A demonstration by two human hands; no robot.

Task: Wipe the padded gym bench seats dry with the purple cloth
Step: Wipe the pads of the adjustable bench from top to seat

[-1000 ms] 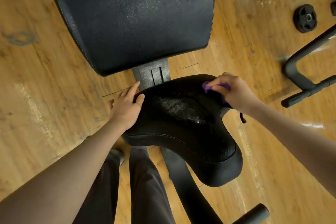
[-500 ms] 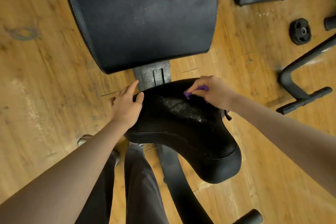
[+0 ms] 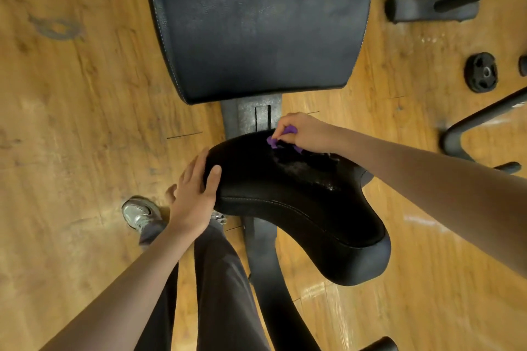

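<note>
Grey trouser legs point(image 3: 222, 288) and a pale sneaker point(image 3: 139, 215) on the wood floor point(image 3: 71, 122). Left hand point(image 3: 194, 194) flat, fingers straight, pressing on the left edge of the small black seat pad point(image 3: 299, 208). Right hand point(image 3: 302, 131) curled round the purple cloth point(image 3: 275, 141), holding it against the pad's far edge; wet sheen shows just beside it. Beyond: frame bracket point(image 3: 253, 117), then the big back pad point(image 3: 256, 23). Far right, a weight plate point(image 3: 481, 72) on the floor.
</note>
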